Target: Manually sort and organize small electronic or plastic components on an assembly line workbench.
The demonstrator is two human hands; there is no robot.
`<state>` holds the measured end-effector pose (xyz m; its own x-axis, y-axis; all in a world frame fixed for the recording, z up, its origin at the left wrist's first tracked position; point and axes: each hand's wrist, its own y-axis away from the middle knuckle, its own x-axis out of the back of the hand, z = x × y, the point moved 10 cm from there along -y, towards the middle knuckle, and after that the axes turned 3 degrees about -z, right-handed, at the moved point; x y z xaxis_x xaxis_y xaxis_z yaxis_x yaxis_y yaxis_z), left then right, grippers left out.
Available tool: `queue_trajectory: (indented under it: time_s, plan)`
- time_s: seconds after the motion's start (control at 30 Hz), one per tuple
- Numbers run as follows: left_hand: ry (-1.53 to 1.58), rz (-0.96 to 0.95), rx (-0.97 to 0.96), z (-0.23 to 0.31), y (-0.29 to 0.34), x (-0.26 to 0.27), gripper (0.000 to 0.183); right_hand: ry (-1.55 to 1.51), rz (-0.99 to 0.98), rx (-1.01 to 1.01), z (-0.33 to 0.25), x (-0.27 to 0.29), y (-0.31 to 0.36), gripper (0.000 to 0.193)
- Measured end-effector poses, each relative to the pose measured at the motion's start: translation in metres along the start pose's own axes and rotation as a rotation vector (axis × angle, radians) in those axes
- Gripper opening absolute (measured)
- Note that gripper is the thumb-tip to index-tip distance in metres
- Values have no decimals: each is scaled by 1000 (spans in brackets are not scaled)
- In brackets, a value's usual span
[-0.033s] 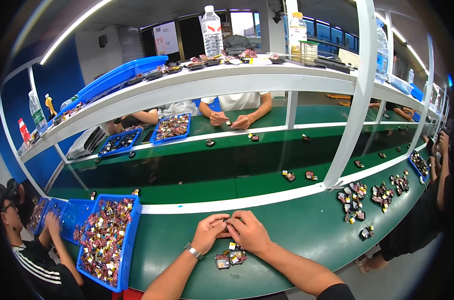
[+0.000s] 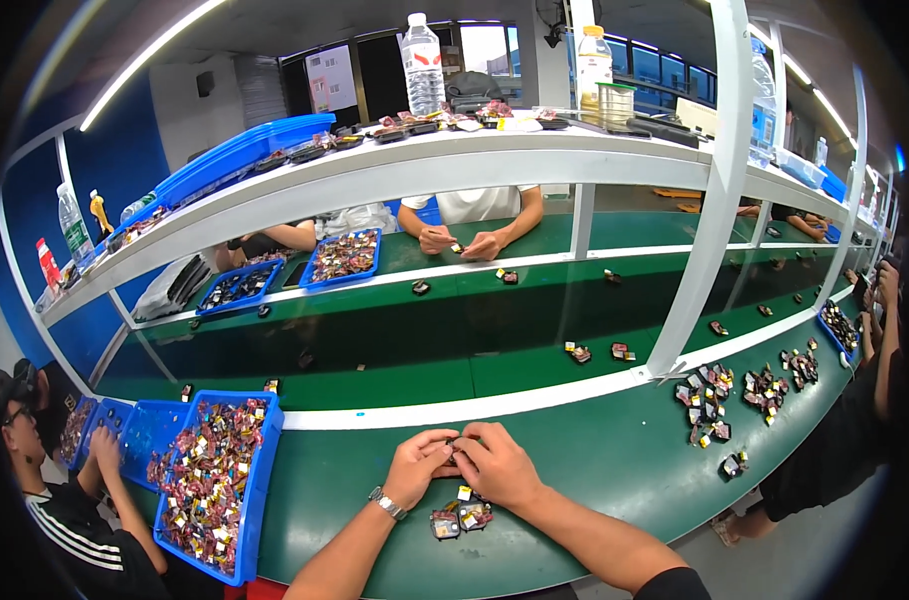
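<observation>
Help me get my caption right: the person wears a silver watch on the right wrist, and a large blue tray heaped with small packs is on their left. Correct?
Not quite. The head view shows the silver watch on the left wrist, behind the left hand. The large blue tray heaped with small packs is indeed on their left.

Head-worn fisheye — looking down at left hand (image 2: 419,467), right hand (image 2: 497,467).
</observation>
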<state>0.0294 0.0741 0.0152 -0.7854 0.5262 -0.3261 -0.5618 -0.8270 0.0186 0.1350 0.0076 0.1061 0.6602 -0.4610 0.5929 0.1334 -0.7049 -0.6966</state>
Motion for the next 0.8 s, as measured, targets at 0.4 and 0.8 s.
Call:
queue_trajectory:
  time_s: [0.4, 0.8]
  plan:
    - [6, -22, 28, -6, -2, -3, 29, 8, -18, -24, 6, -3, 1, 16]
    - [-50, 47, -10, -4, -3, 0, 24, 24, -33, 23, 1, -4, 0, 11]
